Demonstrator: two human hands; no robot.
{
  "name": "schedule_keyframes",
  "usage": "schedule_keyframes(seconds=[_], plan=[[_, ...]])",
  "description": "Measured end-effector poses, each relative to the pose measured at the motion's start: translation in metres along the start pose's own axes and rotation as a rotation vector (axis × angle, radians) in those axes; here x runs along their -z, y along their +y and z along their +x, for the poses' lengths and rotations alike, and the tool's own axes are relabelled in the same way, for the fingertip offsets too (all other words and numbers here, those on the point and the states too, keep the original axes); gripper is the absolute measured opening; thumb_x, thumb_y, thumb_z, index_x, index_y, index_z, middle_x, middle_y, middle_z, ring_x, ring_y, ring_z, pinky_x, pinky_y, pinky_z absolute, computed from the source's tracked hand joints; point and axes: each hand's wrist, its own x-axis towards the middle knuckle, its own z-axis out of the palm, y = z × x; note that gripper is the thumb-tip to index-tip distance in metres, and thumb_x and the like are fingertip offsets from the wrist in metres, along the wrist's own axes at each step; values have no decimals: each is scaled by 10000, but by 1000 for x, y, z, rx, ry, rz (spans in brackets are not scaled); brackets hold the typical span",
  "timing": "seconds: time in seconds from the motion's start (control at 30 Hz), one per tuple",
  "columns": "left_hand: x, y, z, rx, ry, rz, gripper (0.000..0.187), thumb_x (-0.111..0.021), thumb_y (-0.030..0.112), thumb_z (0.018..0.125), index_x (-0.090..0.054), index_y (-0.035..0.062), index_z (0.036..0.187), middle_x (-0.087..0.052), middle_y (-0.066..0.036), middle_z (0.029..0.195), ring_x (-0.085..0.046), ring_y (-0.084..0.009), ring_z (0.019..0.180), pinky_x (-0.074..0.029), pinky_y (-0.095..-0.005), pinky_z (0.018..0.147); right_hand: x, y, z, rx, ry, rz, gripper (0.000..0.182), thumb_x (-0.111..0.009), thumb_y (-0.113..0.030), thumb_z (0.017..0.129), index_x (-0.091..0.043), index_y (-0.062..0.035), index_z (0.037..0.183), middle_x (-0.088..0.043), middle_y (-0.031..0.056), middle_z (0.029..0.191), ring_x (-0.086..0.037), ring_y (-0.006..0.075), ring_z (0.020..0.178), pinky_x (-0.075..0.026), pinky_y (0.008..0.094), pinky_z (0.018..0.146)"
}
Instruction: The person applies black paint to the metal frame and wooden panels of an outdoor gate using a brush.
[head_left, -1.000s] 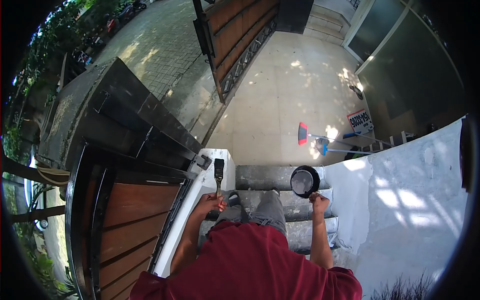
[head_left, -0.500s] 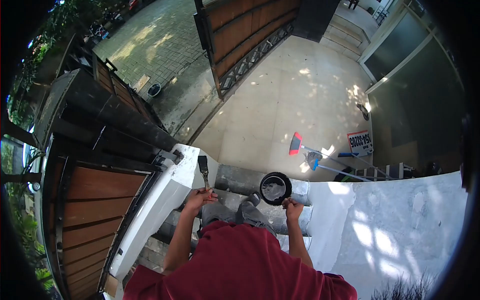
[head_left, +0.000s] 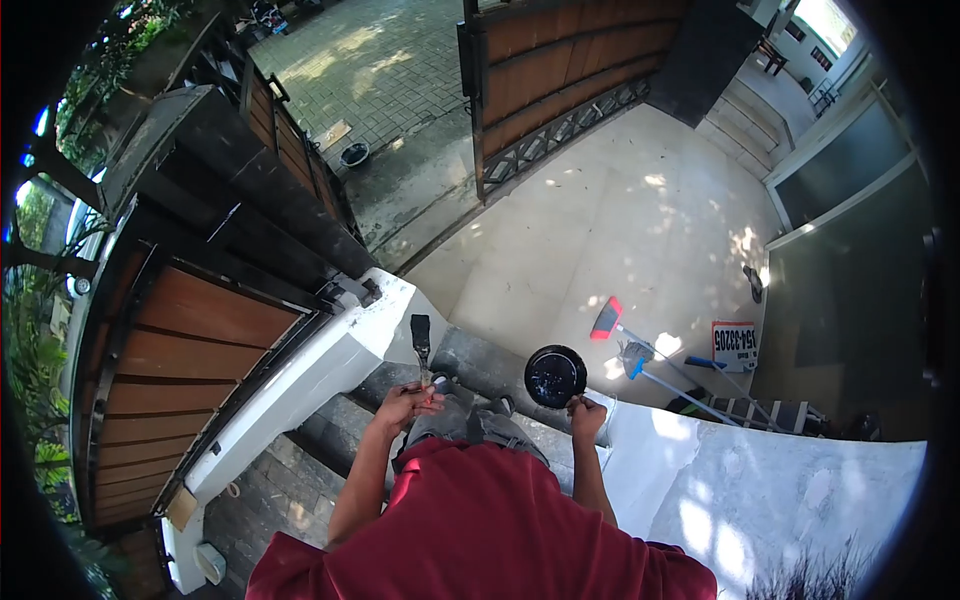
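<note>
Left hand: I see my left hand [head_left: 406,404] closed around the handle of a brush [head_left: 421,340], fingers wrapped tight; the bristle end points up and away from me.
Brush position: it stands roughly upright, just beside the white wall cap [head_left: 330,365] and over the grey steps [head_left: 470,362].
Right hand: my right hand [head_left: 586,413] is curled shut on the near rim of a pot [head_left: 555,375]; I cannot tell how many fingers grip it.
Pot: round, black, its inside dark, held out in front of me over the steps, well apart from the brush.
Below: a red broom [head_left: 607,318] and a mop [head_left: 634,357] lie on the pale paving [head_left: 560,240], near a small sign [head_left: 734,345].
Left side: wooden gate [head_left: 180,360].
Right side: patchy white wall [head_left: 770,490].
</note>
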Motion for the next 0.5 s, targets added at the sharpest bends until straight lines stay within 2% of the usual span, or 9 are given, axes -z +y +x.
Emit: schedule_keyframes(seconds=[0.17,0.3,0.4,0.5], plan=[[23,-1,-6,-35,-14,-18,313,-686,159,931,-587,-52,1140,-706,-194,999,-721,-281,863,-595,-349,750,-22,-20,7,37,-75,88,174,-690,-73,788,-712,59,677,-619,83,527,-591,125,468,-467,291,485],[50,0,-11,-48,15,-50,309,-678,143,935,-587,-65,1145,-701,-198,1010,-719,-273,853,-593,-332,729,-48,-43,9,35,-47,173,172,-675,-42,792,-697,66,659,-608,82,523,-579,125,459,-460,293,471],[70,6,-12,-73,22,-77,292,-673,137,938,-594,-66,1132,-702,-194,1002,-716,-268,837,-591,-331,725,-59,-62,12,35,-111,113,159,-677,-44,814,-706,81,719,-648,103,592,-603,143,499,-499,285,497],[90,14,-3,-72,-4,-99,273,-668,133,941,-607,-64,1120,-702,-190,990,-714,-266,829,-589,-340,733,-75,-80,11,47,-71,99,169,-678,-50,815,-707,75,705,-648,96,587,-603,141,501,-495,287,502]])
